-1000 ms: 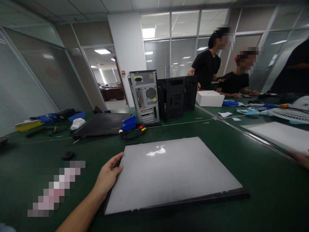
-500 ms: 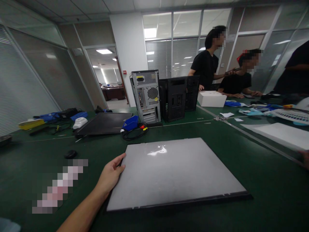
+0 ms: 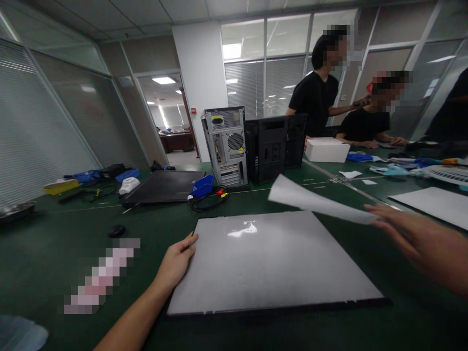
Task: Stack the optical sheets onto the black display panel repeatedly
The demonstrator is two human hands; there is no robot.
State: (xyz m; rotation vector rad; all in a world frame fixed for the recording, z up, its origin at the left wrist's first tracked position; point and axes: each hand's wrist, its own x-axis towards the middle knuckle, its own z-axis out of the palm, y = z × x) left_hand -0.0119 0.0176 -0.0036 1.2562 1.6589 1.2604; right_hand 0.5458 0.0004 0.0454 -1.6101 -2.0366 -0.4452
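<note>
A flat white backlight panel [image 3: 263, 263] in a thin black frame lies on the green table, with a bright reflection near its far edge. My left hand [image 3: 179, 258] pinches the panel's left edge, thumb on top and fingers partly hidden. On the right, my right hand [image 3: 420, 239] holds the near end of a thin white sheet [image 3: 318, 202]. This sheet bends in the air above the panel's far right corner, its free end raised towards the left. Motion blurs the right hand somewhat.
Behind the panel stand a silver computer tower [image 3: 226, 146] and a black computer case [image 3: 270, 151]. A dark flat screen [image 3: 164, 186], a blue bin [image 3: 202, 186] and cables lie back left. Another white sheet [image 3: 435, 204] rests at right. Two people sit or stand beyond a white box [image 3: 327, 149].
My right hand has come in from the right edge with a white sheet, lifted and curved over the panel. My left hand keeps its hold. The view has shifted slightly.
</note>
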